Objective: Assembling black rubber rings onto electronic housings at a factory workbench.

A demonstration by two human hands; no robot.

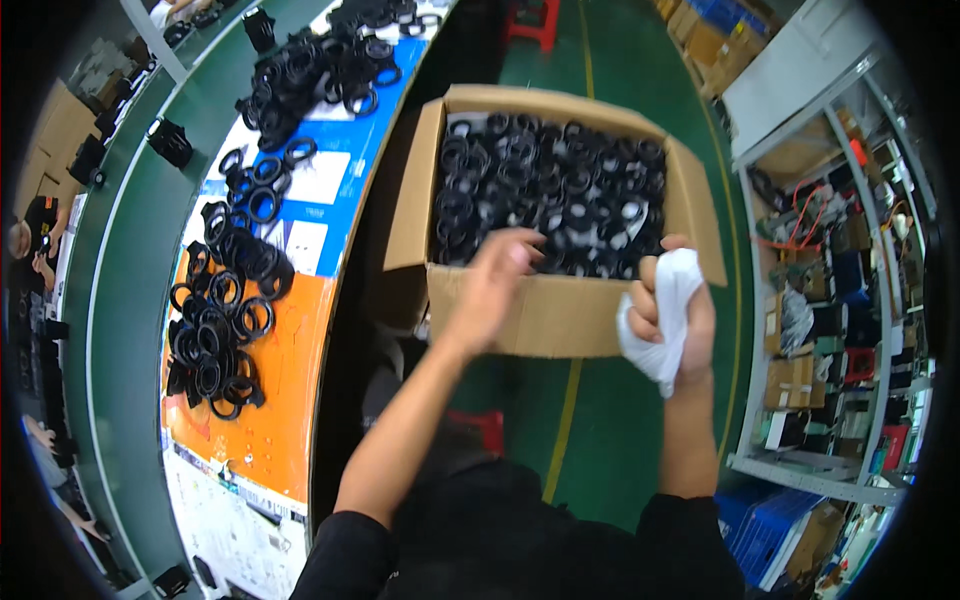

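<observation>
An open cardboard box (530, 315) stands in front of me, filled with black ring-shaped plastic parts (555, 175). Over its near left edge is my left hand (492, 285), fingers pointing inward and a little apart. I make out nothing in that hand. At the near right corner of the box, my right hand (700, 325) is closed around a crumpled white cloth (680, 290), which hangs down over the wrist. Left of the box, more black rings (215, 340) lie in loose heaps on a long workbench, on its orange and blue coverings.
The bench edge (325, 380) runs close along my left side, with a green conveyor belt (125, 330) beyond it carrying black parts. Metal shelving (800, 480) with boxes stands to the right. A red stool (535, 25) is far ahead; people sit at far left.
</observation>
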